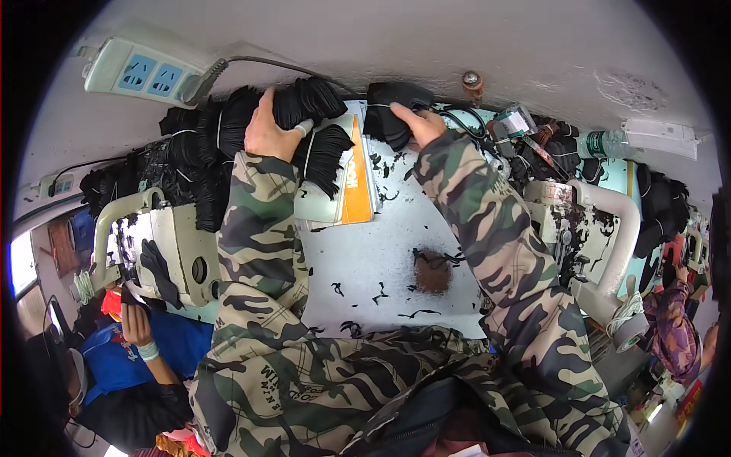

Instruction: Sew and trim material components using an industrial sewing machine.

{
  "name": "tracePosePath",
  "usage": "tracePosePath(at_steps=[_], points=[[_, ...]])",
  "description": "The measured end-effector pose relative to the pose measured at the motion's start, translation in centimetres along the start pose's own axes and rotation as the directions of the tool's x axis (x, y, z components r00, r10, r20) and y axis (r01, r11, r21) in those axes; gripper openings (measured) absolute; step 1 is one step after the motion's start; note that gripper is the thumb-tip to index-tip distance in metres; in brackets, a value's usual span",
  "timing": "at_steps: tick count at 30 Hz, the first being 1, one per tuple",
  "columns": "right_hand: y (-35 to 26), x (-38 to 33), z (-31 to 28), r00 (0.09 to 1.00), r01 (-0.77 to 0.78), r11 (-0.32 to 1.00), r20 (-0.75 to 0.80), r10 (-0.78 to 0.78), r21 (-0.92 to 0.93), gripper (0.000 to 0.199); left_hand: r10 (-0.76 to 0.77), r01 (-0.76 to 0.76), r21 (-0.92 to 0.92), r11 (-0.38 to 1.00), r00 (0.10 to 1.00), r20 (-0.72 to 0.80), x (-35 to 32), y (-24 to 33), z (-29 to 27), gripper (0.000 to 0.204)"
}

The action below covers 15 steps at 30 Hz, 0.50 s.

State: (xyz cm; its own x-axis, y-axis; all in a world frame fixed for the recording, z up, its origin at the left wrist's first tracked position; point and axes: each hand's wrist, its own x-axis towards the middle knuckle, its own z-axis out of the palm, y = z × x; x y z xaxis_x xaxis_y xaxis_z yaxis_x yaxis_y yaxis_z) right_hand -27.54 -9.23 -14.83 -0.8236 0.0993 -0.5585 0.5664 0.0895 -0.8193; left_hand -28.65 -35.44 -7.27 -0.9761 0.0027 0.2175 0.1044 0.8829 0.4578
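Note:
My left hand [270, 135] is closed on a bundle of black knit pieces [308, 100] at the back of the table; a white wrap shows on one of its digits. My right hand [420, 126] grips another black bundle [390, 114], tied with white string, its thumb lying across the top. Part of each grip is hidden behind the bundles. Below my left hand, a fanned black bundle [326, 158] leans on a white and orange booklet [356, 194]. More tied black bundles [199, 141] are heaped to the left.
Cream sewing machines stand at left [171, 251] and right [582, 228]. A power strip [145, 75] hangs on the back wall. A clear bottle [603, 143] lies at back right. Black scraps [438, 259] litter the white tabletop [365, 282]. A co-worker's hand [137, 326] shows at lower left.

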Motion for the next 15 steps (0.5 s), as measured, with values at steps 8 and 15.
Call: tracePosePath(at_steps=[8, 15], points=[[0.4, -4.9, -1.9, 0.978, 0.109, 0.993, -0.180, -0.101, 0.038, 0.063, -0.187, 0.176, -0.119, 0.977, 0.979, -0.084, -0.1, 1.6, -3.9, 0.053], [-2.6, -16.2, -0.7, 0.882, -0.162, 0.787, 0.445, -0.155, 0.595, 0.076, 0.184, -0.317, -0.396, 0.862, 0.923, -0.338, -8.9, 8.9, -10.4, 0.053]])
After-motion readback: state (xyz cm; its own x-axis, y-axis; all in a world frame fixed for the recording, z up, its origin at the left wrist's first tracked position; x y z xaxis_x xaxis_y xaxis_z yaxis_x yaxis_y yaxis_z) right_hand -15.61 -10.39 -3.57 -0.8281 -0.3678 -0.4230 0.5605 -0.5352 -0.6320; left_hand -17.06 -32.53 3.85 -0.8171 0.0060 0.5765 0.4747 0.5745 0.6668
